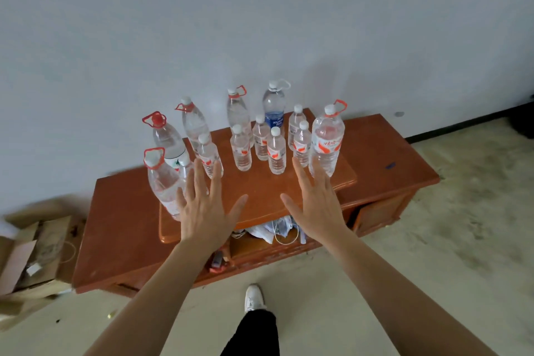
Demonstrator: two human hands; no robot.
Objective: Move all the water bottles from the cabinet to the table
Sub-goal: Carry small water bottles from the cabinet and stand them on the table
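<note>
While both hands are hovering spread and empty over the cabinet's front edge, the left hand (202,208) is hanging before the big bottles at the left and the right hand (316,206) just beside a large bottle (326,141). More than ten water bottles (276,153) are standing upright on the raised top of the cabinet (390,153). No destination surface is showing, so the task is seemingly just starting. They are looking clear and mostly white-capped, several wearing red carry loops, one blue-labelled bottle (274,113) standing at the back.
</note>
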